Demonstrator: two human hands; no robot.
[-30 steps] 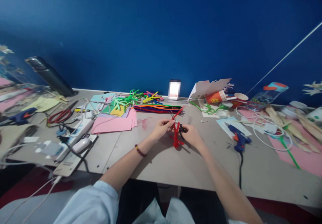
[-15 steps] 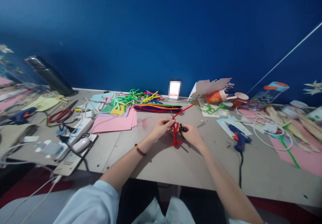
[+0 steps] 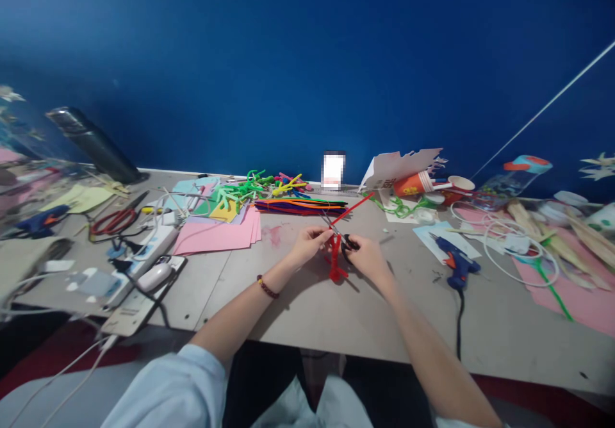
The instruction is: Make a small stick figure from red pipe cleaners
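My left hand (image 3: 310, 245) pinches a red pipe cleaner (image 3: 353, 209), whose loose end slants up to the right. Below the fingertips hangs a shape of twisted red pipe cleaners (image 3: 336, 261), joined to or touching that strand; I cannot tell which. Black-handled scissors (image 3: 350, 243) are in my right hand (image 3: 369, 258), fingers wrapped at the handles. Their metal blades reach up and left to the red strand close to my left fingertips. A bundle of coloured pipe cleaners (image 3: 298, 207) lies just beyond both hands.
Pink paper sheets (image 3: 216, 236) and bent green pipe cleaners (image 3: 245, 188) lie left of the bundle. A phone (image 3: 334, 172) leans on the wall. At right is a blue glue gun (image 3: 459, 264) with its cord over the edge. A power strip (image 3: 144, 261) sits at left.
The scissors' blades look spread wider around the red strand than before. Both hands stay nearly in the same place.
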